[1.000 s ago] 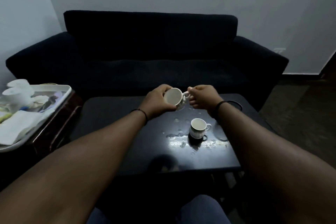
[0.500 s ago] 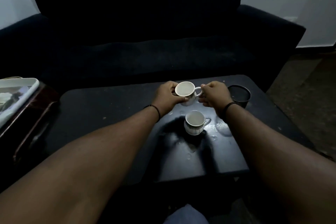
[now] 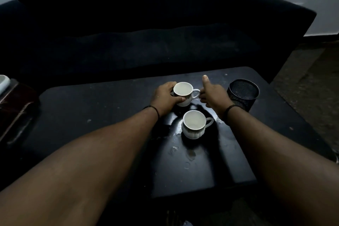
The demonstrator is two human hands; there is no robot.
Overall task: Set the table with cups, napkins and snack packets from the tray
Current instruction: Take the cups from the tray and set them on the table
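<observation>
Two white cups stand upright on the dark table (image 3: 95, 115). My left hand (image 3: 165, 97) wraps the left side of the far cup (image 3: 184, 93), which rests on the table with its handle pointing right. My right hand (image 3: 212, 93) is just right of that handle, thumb raised and fingers loosened, touching or barely off the handle. The near cup (image 3: 194, 124) stands free between my forearms, handle to the right. Only a white corner of the tray (image 3: 3, 82) shows at the left edge.
A black mesh pot (image 3: 243, 93) stands right behind my right hand. Water drops and smears (image 3: 183, 152) lie on the table in front of the near cup. A dark sofa (image 3: 146, 46) runs behind the table. A dark wooden stand (image 3: 16, 108) sits at left.
The far cup has come down from a tilted hold in the air to stand on the table. My right hand has opened off its handle, thumb up. The view has tipped downward.
</observation>
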